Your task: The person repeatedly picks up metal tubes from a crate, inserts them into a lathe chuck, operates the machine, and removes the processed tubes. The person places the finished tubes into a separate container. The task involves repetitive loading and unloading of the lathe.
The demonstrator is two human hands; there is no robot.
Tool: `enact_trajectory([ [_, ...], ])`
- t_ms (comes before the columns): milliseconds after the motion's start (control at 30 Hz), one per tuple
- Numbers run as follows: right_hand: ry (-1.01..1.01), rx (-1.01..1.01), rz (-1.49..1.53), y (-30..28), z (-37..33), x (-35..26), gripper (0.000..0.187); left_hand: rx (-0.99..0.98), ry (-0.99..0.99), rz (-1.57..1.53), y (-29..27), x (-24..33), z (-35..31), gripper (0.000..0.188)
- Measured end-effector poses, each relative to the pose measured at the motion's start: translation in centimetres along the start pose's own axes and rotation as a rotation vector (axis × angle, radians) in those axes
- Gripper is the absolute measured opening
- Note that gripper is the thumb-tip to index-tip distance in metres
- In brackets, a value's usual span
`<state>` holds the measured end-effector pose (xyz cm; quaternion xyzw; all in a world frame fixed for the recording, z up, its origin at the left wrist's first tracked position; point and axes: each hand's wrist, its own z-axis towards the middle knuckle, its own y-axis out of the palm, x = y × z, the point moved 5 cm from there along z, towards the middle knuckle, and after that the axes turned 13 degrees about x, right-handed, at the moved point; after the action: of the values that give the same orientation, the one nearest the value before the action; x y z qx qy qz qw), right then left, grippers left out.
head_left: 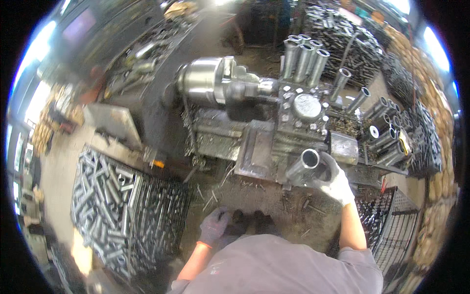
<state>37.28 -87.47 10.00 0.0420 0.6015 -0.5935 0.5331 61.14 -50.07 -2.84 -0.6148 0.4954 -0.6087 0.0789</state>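
My right hand (338,183), in a pale glove, is at the front of a lathe's tool carriage. Its fingers curve round something dark that I cannot make out, close beside a short metal tube (295,169) standing tilted on the carriage with its open end up. Lower down, near my body, hangs my left hand (214,224) in a greyish glove; its fingers are blurred and no object shows in it. Beyond the right hand sits the square tool post (307,107) with its round cap and bolts. The steel chuck (201,81) is to its left.
Several upright tubes (304,59) stand behind the tool post, and more tubes (389,132) are at the right. A large bin of loose tubes (105,206) is at the lower left. A wire basket (399,220) stands at the right. Metal shavings (210,196) lie below the lathe.
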Motion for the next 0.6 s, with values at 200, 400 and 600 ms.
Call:
enact_trajectory([
  [200, 0.078, -0.011, -0.032, 6.3, 0.7, -1.7, 0.049, 0.125, -0.121, -0.063, -1.1, -3.4, -10.7, 0.046],
  [400, -0.444, -0.228, 0.127, 15.9, -9.7, -16.6, 0.052, 0.419, -0.36, -0.223, -4.6, -12.4, -25.6, 0.047],
  [600, -1.095, -0.648, 0.507, 25.9, -29.2, -36.8, 0.059, 0.936, -0.725, -0.367, -2.8, -23.1, -45.4, 0.045],
])
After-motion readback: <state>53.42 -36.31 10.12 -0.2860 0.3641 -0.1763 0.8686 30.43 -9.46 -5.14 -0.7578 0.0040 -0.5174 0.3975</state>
